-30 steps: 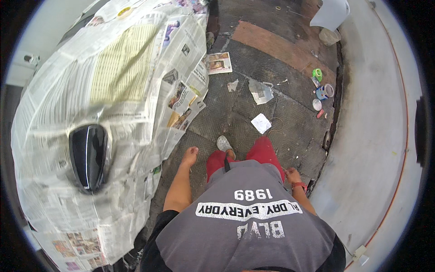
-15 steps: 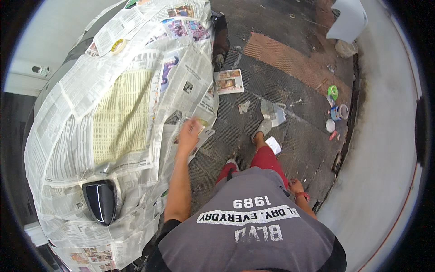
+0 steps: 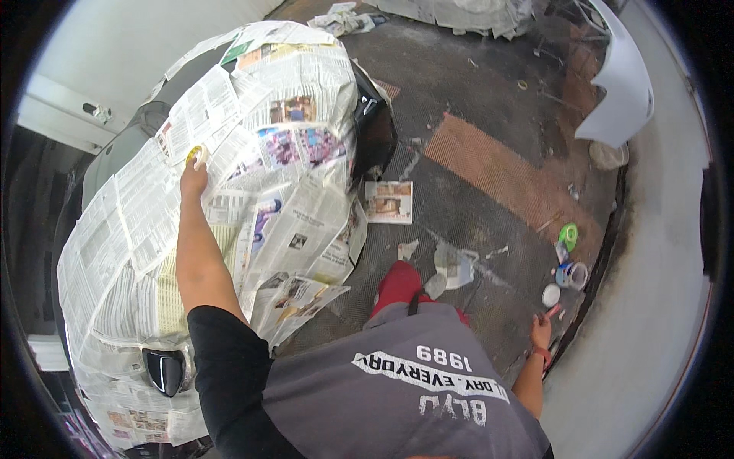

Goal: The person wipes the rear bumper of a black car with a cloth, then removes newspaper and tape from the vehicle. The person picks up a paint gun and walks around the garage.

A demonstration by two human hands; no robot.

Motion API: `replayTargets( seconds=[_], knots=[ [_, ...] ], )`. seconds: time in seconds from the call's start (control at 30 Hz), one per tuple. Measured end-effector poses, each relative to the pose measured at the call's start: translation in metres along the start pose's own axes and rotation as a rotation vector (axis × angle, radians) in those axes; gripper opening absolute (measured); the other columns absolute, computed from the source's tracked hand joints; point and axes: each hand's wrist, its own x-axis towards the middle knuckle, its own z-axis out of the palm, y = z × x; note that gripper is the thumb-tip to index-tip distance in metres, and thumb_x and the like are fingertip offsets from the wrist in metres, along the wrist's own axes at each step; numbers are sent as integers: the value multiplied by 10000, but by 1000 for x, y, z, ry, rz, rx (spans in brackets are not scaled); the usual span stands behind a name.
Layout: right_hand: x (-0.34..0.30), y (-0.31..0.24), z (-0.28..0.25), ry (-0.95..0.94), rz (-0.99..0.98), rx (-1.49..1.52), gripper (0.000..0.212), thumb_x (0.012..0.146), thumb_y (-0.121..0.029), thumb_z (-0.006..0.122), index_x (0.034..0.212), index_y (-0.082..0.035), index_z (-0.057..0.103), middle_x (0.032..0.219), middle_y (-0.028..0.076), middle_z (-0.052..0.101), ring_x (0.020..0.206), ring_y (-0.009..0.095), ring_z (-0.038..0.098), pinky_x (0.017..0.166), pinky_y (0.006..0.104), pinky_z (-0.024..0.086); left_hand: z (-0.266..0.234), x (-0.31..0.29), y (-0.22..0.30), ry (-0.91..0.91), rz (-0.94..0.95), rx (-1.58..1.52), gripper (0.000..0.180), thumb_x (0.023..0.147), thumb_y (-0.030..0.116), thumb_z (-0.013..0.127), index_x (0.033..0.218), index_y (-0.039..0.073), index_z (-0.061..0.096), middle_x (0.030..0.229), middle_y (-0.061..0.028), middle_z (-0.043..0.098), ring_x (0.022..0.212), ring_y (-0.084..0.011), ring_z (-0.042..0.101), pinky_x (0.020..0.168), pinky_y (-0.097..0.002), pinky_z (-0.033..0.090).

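My left hand (image 3: 194,177) reaches out over the newspaper-covered car body and has its fingers closed on the near edge of a masking tape roll (image 3: 199,155). The roll lies on overlapping newspaper sheets (image 3: 200,107) taped over the panels. One newspaper flap (image 3: 298,302) hangs loose along the side nearest me. My right hand (image 3: 541,330), with a red band at its wrist, hangs low at my right side, its fingers loosely apart and apparently holding nothing. In the picture it lies just below a small red object (image 3: 552,311) on the floor.
An uncovered black mirror (image 3: 165,371) pokes through the paper. On the floor are a magazine (image 3: 388,203), a clear plastic bag (image 3: 456,265), a green tape roll (image 3: 567,234), an open can (image 3: 572,275) and a white lid (image 3: 551,295). A white panel (image 3: 623,84) stands by the right wall.
My left hand has gone from the loose paper edge forward and left to the tape roll, closing on it. My body has leaned toward the car, and the view has shifted.
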Motion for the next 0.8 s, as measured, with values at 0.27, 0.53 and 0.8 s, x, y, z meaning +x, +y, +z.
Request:
replayTargets(
  seconds=[0.27,0.53,0.8],
  knots=[
    [169,-66,8,-130,-97,-55,495,996,-217,659,1391,63,558,1138,149,702,937,188,674,819,330,540,18,27,20,42,-145,173,488,911,327,602,1356,142,677,1210,-249,694,1166,-419,658,1014,-492,517],
    [323,-326,114,-327,-223,-19,492,1002,-230,653,1405,40,568,1231,193,695,1116,259,679,986,366,521,-5,25,56,332,-355,143,260,936,245,689,1146,96,725,1148,-166,702,1062,-376,660,979,-494,507],
    [309,-726,226,-858,-519,336,471,1047,-185,607,1462,15,512,1271,183,694,1162,263,674,1043,378,504,1,40,286,296,133,-550,314,875,-75,672,1163,49,658,1173,-120,652,1154,-286,615,1049,-373,448]
  ],
)
